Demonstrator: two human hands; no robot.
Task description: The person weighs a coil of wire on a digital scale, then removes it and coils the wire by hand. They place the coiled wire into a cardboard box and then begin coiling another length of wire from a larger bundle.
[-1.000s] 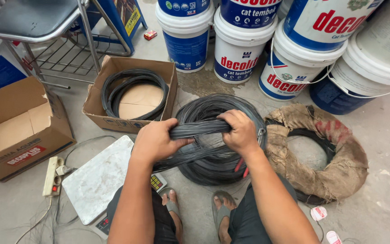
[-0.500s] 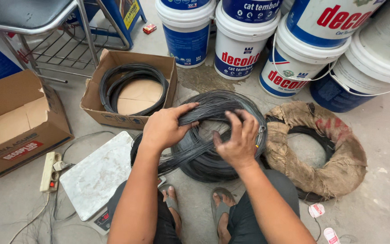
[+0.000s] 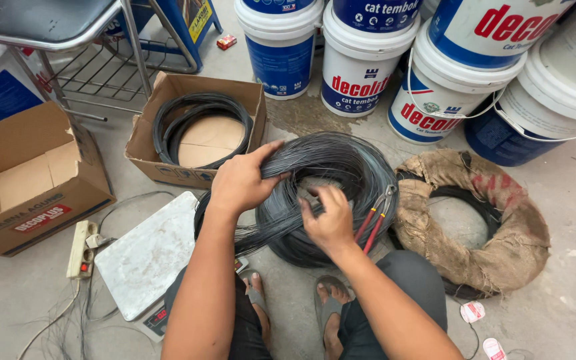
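- The left hand (image 3: pixel 240 181) is curled closed over a bundle of thin black wire strands (image 3: pixel 281 223), thumb stretched out along the top of the big wire coil (image 3: pixel 331 193).
- The right hand (image 3: pixel 328 219) is half closed, its fingers hooked down into the strands on the coil's near side (whether it pinches them tight I cannot tell).
- The coil lies flat on the concrete floor (image 3: pixel 568 293), its ring facing up; the loose bundle runs slantwise from lower left up to the right, passing under both hands.
- The coil sits straight ahead of the person, just beyond the sandalled feet, with both hands on its near-left part.
- Red-handled pliers (image 3: pixel 376 217) rest against the coil, just right of the right hand.
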